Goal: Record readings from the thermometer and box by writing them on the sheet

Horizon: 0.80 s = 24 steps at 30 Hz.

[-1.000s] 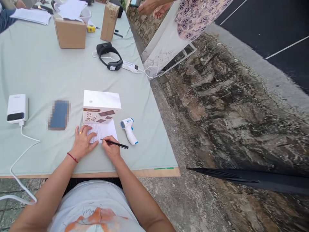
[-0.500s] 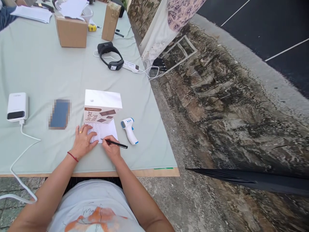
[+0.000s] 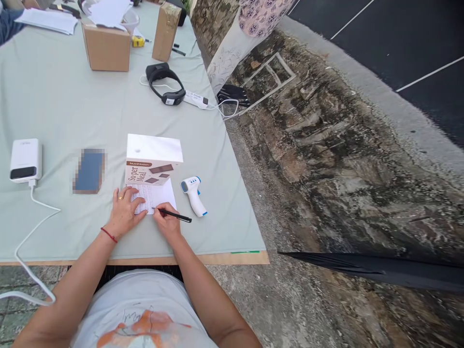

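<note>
My left hand [image 3: 125, 209] lies on the left part of a white sheet of paper [image 3: 162, 194], its fingers spread. Rows of small handwriting cover the sheet's left side. In my right hand [image 3: 167, 224] is a black pen [image 3: 176, 215], its tip on the paper just right of the writing. A white and brown "Super Meal" box [image 3: 155, 153] stands at the far edge of the sheet and hides part of it. To the right of the pen lies a white and blue infrared thermometer [image 3: 195, 195].
A pixelated blue rectangle [image 3: 88, 171] and a white power bank [image 3: 26, 160] with a cable lie left. Farther back are a black headset [image 3: 166, 84], a white stick-like device [image 3: 196, 99], cardboard boxes [image 3: 108, 51] and a yellow tape measure [image 3: 137, 41]. A person in patterned clothing [image 3: 255, 19] is beyond the table's right edge.
The person in patterned clothing beyond the table has shifted slightly left. Both of my hands stay in nearly the same place, with the pen still on the paper.
</note>
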Each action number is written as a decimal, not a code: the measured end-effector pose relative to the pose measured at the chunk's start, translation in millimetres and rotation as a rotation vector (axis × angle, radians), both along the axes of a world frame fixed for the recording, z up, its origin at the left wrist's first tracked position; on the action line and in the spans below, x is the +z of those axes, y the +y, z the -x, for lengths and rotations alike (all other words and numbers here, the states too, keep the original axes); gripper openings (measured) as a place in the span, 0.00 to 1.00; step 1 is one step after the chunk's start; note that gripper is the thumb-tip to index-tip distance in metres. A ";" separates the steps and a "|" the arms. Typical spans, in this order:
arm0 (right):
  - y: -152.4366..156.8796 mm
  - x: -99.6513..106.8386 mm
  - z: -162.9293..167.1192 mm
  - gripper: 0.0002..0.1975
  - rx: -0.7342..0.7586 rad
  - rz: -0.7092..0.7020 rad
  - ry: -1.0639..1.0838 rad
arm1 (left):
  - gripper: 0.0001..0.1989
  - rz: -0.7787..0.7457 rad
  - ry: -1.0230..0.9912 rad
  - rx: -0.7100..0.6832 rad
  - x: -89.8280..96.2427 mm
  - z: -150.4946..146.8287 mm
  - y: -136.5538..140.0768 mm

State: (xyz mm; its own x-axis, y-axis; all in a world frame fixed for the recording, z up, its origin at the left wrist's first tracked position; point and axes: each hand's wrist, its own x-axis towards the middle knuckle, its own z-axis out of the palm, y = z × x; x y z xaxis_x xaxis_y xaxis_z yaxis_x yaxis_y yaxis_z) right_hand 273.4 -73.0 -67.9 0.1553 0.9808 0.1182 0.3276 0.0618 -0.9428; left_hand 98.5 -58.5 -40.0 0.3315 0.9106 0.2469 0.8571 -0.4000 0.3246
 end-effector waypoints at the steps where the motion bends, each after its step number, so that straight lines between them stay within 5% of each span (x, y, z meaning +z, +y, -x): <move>1: -0.2 0.8 -0.1 0.05 0.002 0.001 0.001 | 0.12 0.002 -0.002 0.002 0.0 0.0 0.0; 24: -0.6 -1.7 -1.1 0.05 -0.024 0.020 0.027 | 0.11 0.032 -0.015 0.007 1.7 0.2 0.1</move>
